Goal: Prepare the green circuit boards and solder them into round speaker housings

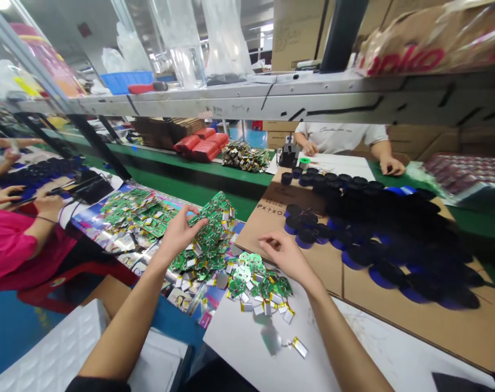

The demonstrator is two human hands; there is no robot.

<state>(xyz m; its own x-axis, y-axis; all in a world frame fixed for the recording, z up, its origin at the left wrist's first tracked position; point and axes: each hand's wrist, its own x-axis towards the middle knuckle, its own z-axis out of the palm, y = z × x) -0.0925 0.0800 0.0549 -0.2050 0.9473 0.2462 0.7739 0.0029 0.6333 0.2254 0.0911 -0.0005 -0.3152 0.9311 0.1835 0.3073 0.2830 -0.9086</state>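
My left hand (181, 233) is at the left edge of a heaped pile of green circuit boards (215, 234) with small silver batteries wired on. Its thumb and forefinger are apart at the boards, and I see nothing held between them. My right hand (286, 255) hovers, loosely curled, above a smaller heap of boards (247, 272) and the cardboard's near edge. A gap shows between its fingertips, with nothing visible in it. Closer to me, a single board (271, 340) lies on the white tabletop (239, 348), wired to a silver battery (299, 347).
Many black-and-blue round parts (353, 239) cover the cardboard sheet (255, 228) on the right. More boards (137, 212) lie left, beside a co-worker in pink (11, 245). Another person (341, 139) sits opposite. A metal shelf (231, 103) crosses above; a white foam tray (60, 348) stands lower left.
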